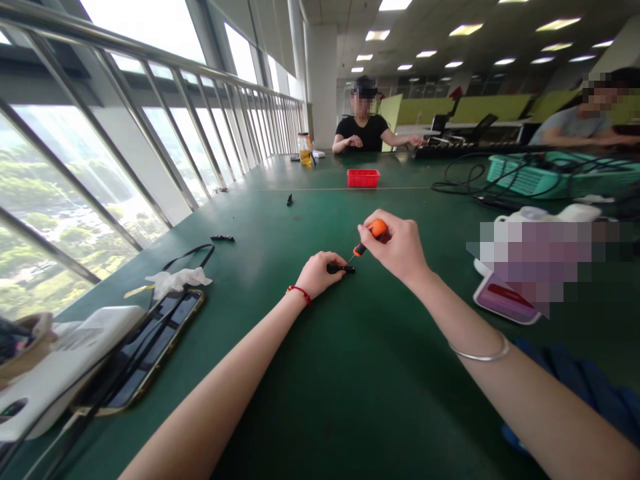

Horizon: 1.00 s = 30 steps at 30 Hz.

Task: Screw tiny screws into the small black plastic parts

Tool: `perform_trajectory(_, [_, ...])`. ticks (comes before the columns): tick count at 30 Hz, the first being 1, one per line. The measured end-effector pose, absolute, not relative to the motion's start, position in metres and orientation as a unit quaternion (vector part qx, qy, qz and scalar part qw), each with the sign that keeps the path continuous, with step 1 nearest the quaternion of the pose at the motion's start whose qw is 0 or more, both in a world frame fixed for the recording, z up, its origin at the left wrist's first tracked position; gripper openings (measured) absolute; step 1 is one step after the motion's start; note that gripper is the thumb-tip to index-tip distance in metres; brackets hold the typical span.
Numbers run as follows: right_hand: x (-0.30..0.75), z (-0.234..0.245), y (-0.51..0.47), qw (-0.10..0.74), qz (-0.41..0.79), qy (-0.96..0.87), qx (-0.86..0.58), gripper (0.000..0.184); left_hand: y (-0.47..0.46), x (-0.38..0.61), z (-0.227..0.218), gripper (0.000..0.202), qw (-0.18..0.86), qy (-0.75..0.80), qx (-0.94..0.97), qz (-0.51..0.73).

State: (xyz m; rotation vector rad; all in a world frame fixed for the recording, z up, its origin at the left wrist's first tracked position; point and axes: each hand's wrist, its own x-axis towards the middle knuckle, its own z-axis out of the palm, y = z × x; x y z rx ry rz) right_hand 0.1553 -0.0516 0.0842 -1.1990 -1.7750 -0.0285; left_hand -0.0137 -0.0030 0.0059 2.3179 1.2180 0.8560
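My left hand [319, 272] is closed on a small black part [343, 269] that it holds down on the green table [320, 373]. My right hand [397, 248] grips an orange-handled screwdriver [370, 237], tilted so that its tip points down at the black part. A red string bracelet circles my left wrist and a silver bangle my right forearm.
A red tray [363, 177] stands farther up the table. Small black pieces [289, 199] [223, 238] lie to the left. A phone [145, 350], a white power bank [60, 367] and a tissue [177, 280] sit near left. A teal basket [550, 175] with cables stands at right. Two other people sit at the far end.
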Motion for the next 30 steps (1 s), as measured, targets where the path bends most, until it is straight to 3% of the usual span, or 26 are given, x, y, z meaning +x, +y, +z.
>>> perform_trajectory(18, [0.1537,0.084,-0.0522,0.468,-0.011,-0.723,-0.508,0.022,-0.0037,-0.0117,0.0049,0.012,0.187,0.432,0.825,0.312])
perform_trajectory(23, [0.1512,0.0852,-0.0535,0.45,-0.037,-0.723,-0.522,0.033,-0.0046,-0.0102,0.0056,0.013,0.171,0.436,0.825,0.315])
perform_trajectory(27, [0.1489,0.088,-0.0564,0.44,-0.046,-0.72,-0.535,0.014,-0.0028,-0.0101,0.0037,0.011,0.186,0.427,0.823,0.324])
perform_trajectory(30, [0.1472,0.0907,-0.059,0.434,-0.049,-0.719,-0.54,0.028,-0.0011,-0.0106,0.0022,0.011,0.202,0.427,0.816,0.333])
